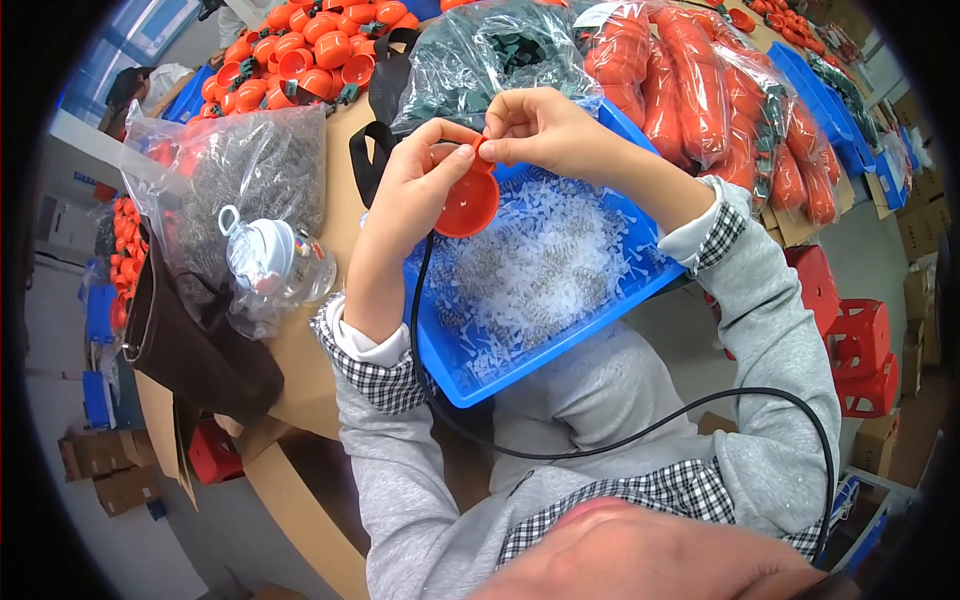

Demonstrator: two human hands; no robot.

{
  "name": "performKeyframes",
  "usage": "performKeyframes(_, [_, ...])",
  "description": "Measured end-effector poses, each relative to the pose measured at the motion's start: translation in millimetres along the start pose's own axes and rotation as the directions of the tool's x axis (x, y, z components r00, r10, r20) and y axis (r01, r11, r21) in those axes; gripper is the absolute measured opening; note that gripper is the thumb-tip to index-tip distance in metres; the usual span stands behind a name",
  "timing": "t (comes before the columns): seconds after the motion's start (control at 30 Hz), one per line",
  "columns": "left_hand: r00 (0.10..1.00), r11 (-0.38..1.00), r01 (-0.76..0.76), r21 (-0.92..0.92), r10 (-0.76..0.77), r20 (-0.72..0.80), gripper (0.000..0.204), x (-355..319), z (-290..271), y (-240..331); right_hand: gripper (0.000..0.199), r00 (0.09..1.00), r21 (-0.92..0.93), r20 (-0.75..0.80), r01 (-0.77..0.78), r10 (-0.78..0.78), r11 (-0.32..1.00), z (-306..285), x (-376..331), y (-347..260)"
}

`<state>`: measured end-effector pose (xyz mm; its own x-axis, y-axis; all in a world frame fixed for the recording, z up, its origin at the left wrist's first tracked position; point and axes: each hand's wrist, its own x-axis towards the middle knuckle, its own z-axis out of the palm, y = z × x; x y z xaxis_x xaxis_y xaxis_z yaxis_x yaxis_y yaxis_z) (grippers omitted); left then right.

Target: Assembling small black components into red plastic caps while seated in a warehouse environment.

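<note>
Above a blue tray (535,362), my left hand (422,178) grips a small orange plastic cup (468,208) between thumb and fingers, its round hollow turned up toward me. At the cup's upper end, my right hand (540,128) pinches with thumb and forefinger. Whatever small part sits between those fingertips is hidden. Below the hands, the tray holds a heap of small white plastic pins (545,245) mixed with little metal springs (590,285).
Left on the table are a bag of springs (255,165), a lidded clear bottle (270,255) and a dark brown bag (195,340). Orange cups (300,55) pile behind, beside bagged dark green parts (490,60) and bagged orange cups (695,90). A black cable (600,450) crosses my lap. Red stools (860,350) stand right.
</note>
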<state>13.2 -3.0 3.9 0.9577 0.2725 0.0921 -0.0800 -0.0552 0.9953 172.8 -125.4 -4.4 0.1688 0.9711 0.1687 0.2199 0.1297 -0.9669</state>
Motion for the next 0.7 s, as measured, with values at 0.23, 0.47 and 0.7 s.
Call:
performKeyframes(0.23, [0.991,0.999,0.019,0.051,-0.012,-0.134,0.02,-4.6,4.8,9.1,0.019,0.999,0.135,0.047,0.007,-0.014,0.991,4.5,-3.3,-15.3])
performKeyframes(0.47, [0.984,0.992,-0.028,-0.125,0.005,-0.181,0.018,-5.9,-1.6,10.8,0.014,0.982,-0.799,0.184,0.127,0.038,0.588,4.1,-10.1,-1.8])
performKeyframes(0.7, [0.993,0.991,0.015,-0.136,-0.031,-0.117,0.019,-4.1,-2.5,7.5,0.011,0.973,-0.956,0.063,-0.005,0.221,0.294,24.8,-5.5,16.0])
